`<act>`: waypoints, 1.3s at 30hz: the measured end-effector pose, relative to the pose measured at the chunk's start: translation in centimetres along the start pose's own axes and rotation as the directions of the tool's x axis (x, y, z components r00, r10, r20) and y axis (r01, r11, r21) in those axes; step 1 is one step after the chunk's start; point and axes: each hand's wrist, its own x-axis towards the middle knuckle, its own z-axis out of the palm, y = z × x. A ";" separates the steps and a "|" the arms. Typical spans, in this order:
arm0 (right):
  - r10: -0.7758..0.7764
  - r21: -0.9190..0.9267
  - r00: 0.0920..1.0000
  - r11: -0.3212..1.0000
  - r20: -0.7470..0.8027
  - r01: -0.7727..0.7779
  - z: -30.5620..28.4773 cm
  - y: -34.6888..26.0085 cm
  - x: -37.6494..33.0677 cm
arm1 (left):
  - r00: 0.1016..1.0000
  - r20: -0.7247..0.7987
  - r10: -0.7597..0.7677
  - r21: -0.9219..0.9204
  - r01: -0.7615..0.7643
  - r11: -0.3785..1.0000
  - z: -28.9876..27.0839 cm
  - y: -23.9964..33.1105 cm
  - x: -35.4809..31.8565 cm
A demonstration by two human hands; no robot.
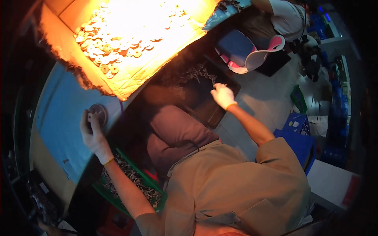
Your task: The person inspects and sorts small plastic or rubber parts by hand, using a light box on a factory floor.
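Note:
My left hand (pixel 91 131), in a white glove, rests on the blue table surface (pixel 59 118) and holds a round grey metal disc (pixel 98 113) at the table's edge. Stretched out to the right, my gloved right hand (pixel 223 95) reaches into a dark tray (pixel 204 106) beside my knee, its fingers at a heap of small grey metal parts (pixel 197 74). Whether those fingers hold a part is unclear. A brightly lit cardboard sheet (pixel 130 74) ahead carries several round washers-like discs (pixel 114 47).
A green crate (pixel 118 192) filled with small metal parts sits below the table by my left arm. Another person (pixel 283 15) sits at the upper right near a pink-and-white seat (pixel 252 57). Blue crates (pixel 299 137) and a white box (pixel 330 185) stand on the floor at right.

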 end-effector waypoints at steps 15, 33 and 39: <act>0.043 -0.244 0.990 0.970 0.135 -0.009 3.1 6.1 5.1 | 0.999 -0.032 -0.003 0.071 0.006 0.997 -0.4 -1.3 -0.4; -0.730 0.625 0.683 0.520 -0.029 0.582 -13.7 -39.0 -6.4 | 0.974 -0.030 0.226 0.288 -0.208 0.935 -0.6 -0.1 -0.2; -0.679 0.172 0.734 0.727 0.031 0.665 -14.3 -43.9 -4.7 | 0.965 0.015 0.260 0.317 -0.251 0.914 -0.6 -0.1 0.2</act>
